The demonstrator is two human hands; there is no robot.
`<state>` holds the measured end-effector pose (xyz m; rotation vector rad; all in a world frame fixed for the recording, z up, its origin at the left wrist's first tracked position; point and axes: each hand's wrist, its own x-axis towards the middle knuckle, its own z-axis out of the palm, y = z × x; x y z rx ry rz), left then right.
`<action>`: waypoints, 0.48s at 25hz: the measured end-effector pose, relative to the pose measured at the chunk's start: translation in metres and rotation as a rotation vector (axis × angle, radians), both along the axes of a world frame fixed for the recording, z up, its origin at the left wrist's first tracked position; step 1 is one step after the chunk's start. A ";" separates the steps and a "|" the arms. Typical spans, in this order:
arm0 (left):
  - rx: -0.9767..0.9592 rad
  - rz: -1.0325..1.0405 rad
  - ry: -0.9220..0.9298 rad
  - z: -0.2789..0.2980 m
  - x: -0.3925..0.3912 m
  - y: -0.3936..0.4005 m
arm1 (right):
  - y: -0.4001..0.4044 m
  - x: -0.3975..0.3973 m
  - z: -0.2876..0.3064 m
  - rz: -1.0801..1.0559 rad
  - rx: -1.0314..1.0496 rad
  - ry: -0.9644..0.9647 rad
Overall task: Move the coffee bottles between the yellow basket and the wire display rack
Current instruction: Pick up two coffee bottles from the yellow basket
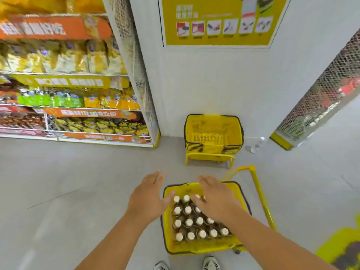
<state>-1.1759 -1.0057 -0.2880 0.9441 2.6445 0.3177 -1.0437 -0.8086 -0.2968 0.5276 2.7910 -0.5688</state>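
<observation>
Two white sneakers (211, 264) show at the bottom edge of the head view, toes pointing at a yellow plastic shopping basket with a dark rim (196, 247) that sits on the grey floor (58, 191) just ahead of them. Upright inside it stand dark coffee bottles with white caps (194, 224), packed in rows that fill most of the basket's floor; the rows under the right hand are partly hidden. A yellow pull handle (261, 193) rises along the basket's right side.

Both bare forearms reach forward over the basket. The left hand (149, 195) hovers at the basket's left far corner, fingers spread and slack, holding nothing; its thumb lies just beside the nearest cap. The right hand (216, 197) is held palm down over the far rows of bottles, fingers extended and loose, and it grips nothing that can be seen, though whether its fingertips touch a cap underneath cannot be told.

Farther on, a stack of empty yellow baskets (213, 133) rests on a low yellow frame against the white wall (214, 78), below a yellow poster (220, 20). At left, store shelves (68, 75) carry yellow, green and brown snack bags behind orange and yellow price strips. At right, a white wire mesh panel (323, 90) slants down to a yellow base.
</observation>
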 end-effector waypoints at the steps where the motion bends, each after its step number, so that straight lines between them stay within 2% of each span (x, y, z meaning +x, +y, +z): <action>1: -0.010 -0.005 -0.038 -0.024 -0.005 0.004 | 0.000 -0.005 -0.023 -0.023 -0.020 -0.023; 5: -0.020 -0.015 -0.166 -0.108 -0.012 0.016 | 0.000 -0.018 -0.104 -0.079 -0.114 -0.122; 12: 0.013 0.055 -0.372 -0.245 -0.017 0.033 | 0.005 -0.039 -0.248 -0.164 -0.199 -0.166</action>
